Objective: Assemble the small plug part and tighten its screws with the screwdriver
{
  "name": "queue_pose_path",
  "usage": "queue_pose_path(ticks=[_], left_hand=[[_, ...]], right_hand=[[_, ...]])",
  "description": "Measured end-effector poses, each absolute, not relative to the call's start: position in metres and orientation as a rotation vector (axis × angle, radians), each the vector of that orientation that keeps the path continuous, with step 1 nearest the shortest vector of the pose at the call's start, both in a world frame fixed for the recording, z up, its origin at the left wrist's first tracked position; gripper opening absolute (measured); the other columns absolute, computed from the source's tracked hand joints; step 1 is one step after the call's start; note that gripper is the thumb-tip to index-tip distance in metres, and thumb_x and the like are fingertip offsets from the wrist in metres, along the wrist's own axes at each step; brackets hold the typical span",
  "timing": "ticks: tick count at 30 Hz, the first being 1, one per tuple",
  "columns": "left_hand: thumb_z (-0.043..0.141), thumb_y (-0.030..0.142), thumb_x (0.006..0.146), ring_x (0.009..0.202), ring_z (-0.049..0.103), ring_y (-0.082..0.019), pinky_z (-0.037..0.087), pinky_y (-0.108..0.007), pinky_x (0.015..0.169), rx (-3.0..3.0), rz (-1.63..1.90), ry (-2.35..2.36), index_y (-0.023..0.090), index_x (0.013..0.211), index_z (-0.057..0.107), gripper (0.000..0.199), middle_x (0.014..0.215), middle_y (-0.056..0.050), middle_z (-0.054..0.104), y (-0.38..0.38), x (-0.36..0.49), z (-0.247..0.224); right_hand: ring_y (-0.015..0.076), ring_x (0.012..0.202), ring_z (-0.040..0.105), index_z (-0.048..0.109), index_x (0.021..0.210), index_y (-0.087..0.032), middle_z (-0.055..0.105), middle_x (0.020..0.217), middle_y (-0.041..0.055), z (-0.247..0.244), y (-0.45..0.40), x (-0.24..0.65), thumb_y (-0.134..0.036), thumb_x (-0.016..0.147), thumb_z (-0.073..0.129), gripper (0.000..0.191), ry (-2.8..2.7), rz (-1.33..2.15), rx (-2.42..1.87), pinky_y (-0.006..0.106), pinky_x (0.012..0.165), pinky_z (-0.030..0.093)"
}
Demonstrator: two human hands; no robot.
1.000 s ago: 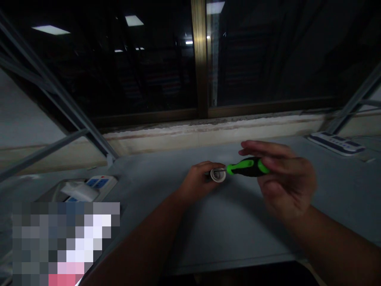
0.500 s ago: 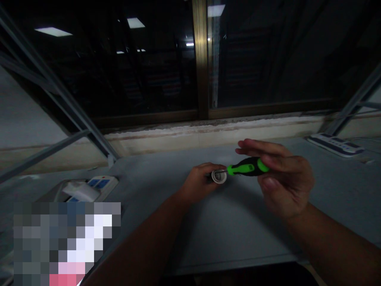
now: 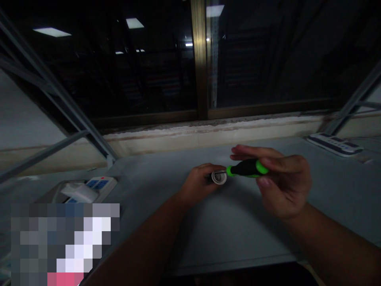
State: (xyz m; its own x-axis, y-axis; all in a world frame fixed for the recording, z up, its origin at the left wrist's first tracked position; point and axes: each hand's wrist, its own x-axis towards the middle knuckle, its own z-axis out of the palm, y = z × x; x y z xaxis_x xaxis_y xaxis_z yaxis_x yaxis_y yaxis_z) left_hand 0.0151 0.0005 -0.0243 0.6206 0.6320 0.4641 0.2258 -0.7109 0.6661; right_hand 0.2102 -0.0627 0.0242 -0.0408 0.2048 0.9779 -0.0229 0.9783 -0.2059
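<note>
My left hand (image 3: pixel 199 183) is closed around a small round lamp socket (image 3: pixel 219 178), its white-rimmed open end turned toward me and hollow inside. In my right hand (image 3: pixel 287 180) is a green and black screwdriver (image 3: pixel 245 168), pinched by thumb and finger at the butt of its handle while the other fingers stretch out above. The screwdriver lies nearly level. Its thin metal shaft reaches left to the rim of the socket, and the tip is hidden near my left fingers. Both hands are above the grey table (image 3: pixel 143 174).
At the left stands a power strip (image 3: pixel 105 186) with a white plug (image 3: pixel 80 193) in it, beside a pixelated patch. Another power strip (image 3: pixel 335 144) lies at the far right. Metal frame posts (image 3: pixel 98 139) rise on both sides, with a dark window (image 3: pixel 143 79) behind.
The screwdriver has turned about its long axis: its green panel faced up before, now mostly black shows. My right fingers have shifted slightly left and down. My left hand and the socket stay put.
</note>
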Motion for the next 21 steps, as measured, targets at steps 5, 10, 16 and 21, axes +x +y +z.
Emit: queue_pose_path(ticks=[5, 10, 16, 21], left_hand=[[0.074, 0.021, 0.085, 0.101, 0.071, -0.024, 0.057, -0.034, 0.087, 2.266, 0.930, 0.697, 0.017, 0.116, 0.071, 0.032, 0.113, -0.011, 0.074, -0.0015, 0.0151, -0.0247], [0.075, 0.023, 0.084, 0.099, 0.071, -0.024, 0.057, -0.035, 0.086, 2.274, 0.947, 0.660, 0.018, 0.114, 0.073, 0.031, 0.111, -0.011, 0.075, -0.0004, 0.0161, -0.0237], [0.075, 0.025, 0.084, 0.097, 0.072, -0.022, 0.056, -0.034, 0.085, 2.286, 0.961, 0.691, 0.018, 0.116, 0.072, 0.033, 0.110, -0.010, 0.075, 0.0015, 0.0162, -0.0258], [0.074, 0.021, 0.085, 0.095, 0.071, -0.021, 0.056, -0.033, 0.084, 2.308, 0.953, 0.688, 0.015, 0.114, 0.072, 0.030, 0.110, -0.010, 0.075, -0.0018, 0.0164, -0.0235]], right_hand=[[0.0221, 0.083, 0.073, 0.066, 0.124, -0.031, 0.071, 0.108, 0.0063, 0.0246, -0.0611, 0.2082, -0.003, 0.072, 0.077, 0.061, -1.539, 0.012, -0.217, 0.035, 0.056, 0.066], [0.0212, 0.082, 0.068, 0.072, 0.112, -0.033, 0.065, 0.103, 0.0044, 0.0267, -0.0591, 0.2065, -0.014, 0.071, 0.083, 0.047, -1.419, 0.014, -0.192, 0.041, 0.063, 0.068], [0.0292, 0.109, 0.074, 0.061, 0.133, -0.027, 0.071, 0.124, 0.0104, 0.0245, -0.0609, 0.2101, -0.007, 0.084, 0.062, 0.053, -1.601, 0.093, -0.135, 0.049, 0.079, 0.069], [0.0219, 0.085, 0.075, 0.066, 0.128, -0.032, 0.071, 0.111, 0.0060, 0.0235, -0.0628, 0.2080, 0.000, 0.070, 0.079, 0.067, -1.546, -0.001, -0.227, 0.035, 0.059, 0.068]])
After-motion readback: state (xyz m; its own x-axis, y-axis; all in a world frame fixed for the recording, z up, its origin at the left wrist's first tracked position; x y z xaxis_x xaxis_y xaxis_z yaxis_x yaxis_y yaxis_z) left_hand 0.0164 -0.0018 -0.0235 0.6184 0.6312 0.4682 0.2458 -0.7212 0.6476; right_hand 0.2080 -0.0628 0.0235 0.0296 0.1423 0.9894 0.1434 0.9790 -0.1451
